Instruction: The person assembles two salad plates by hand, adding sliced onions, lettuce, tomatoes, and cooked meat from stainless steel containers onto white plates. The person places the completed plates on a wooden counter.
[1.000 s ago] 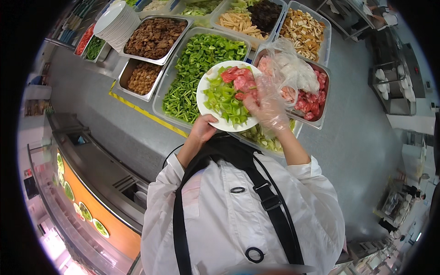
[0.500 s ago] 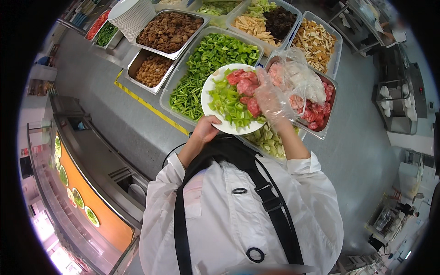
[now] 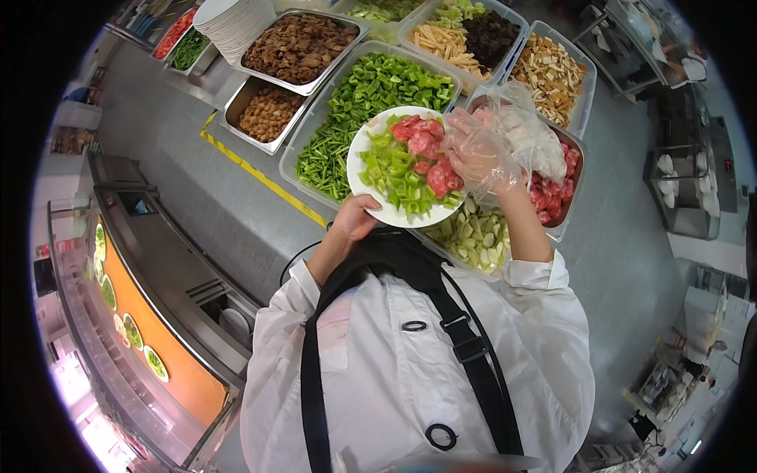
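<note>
A white plate [image 3: 354, 169] is held by its near left rim in my bare left hand [image 3: 357, 218], thumb on top. On it lie chopped light-green peppers [image 3: 384, 175] and, toward the right, pieces of raw red meat [image 3: 424, 142]. My right hand [image 3: 479, 154], in a clear plastic glove, hovers at the plate's right edge with fingers stretched out and nothing visible in them. Just beyond it is a metal pan of raw red meat [image 3: 550, 195], partly covered by a crumpled clear plastic bag [image 3: 530, 140]. My right hand hides part of that pan.
A tub of chopped green peppers and green stalks [image 3: 389, 83] sits beyond the plate; pale green slices [image 3: 471, 234] lie below it. Around them are pans of brown meat [image 3: 300, 47], a tub of tan slices [image 3: 550, 72] and stacked white plates [image 3: 234, 27]. An orange counter [image 3: 185, 378] stands left.
My gloved right hand has drawn back to the right, away from the meat on the plate. The plate stays in my left hand, nearly in the same place.
</note>
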Demonstrator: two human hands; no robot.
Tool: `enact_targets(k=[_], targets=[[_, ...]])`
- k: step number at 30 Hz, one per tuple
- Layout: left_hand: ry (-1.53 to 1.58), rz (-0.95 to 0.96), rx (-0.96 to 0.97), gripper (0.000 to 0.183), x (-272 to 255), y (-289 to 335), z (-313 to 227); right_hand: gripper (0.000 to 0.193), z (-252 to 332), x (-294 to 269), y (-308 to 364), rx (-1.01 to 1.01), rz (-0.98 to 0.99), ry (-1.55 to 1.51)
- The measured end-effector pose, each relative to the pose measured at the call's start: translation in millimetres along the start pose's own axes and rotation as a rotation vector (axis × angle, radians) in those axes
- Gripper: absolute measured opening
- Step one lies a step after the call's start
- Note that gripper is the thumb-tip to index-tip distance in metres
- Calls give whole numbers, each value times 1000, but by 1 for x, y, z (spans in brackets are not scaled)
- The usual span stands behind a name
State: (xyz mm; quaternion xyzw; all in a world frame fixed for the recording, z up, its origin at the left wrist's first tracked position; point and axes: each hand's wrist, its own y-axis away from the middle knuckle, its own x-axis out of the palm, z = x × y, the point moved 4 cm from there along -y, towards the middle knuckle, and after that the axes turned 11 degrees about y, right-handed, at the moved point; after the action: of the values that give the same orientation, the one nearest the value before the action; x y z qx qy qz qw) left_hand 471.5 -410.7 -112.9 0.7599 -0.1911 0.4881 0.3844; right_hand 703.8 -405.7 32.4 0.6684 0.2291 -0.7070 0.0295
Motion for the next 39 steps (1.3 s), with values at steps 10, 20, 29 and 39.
enact_targets(k=[10,20,29,39], targets=[[-2,-9,3,60,-7,-1,-1,14,-21,-20,-6,280,-118,-540],[24,-37,44,61,-4,-2,-9,42,15,-6,-25,319,-80,-503],[-54,-81,113,61,2,0,-56,42,33,13,-68,149,-76,-286],[-75,-47,18,62,-9,-6,-115,38,20,19,-107,539,-386,-1247]])
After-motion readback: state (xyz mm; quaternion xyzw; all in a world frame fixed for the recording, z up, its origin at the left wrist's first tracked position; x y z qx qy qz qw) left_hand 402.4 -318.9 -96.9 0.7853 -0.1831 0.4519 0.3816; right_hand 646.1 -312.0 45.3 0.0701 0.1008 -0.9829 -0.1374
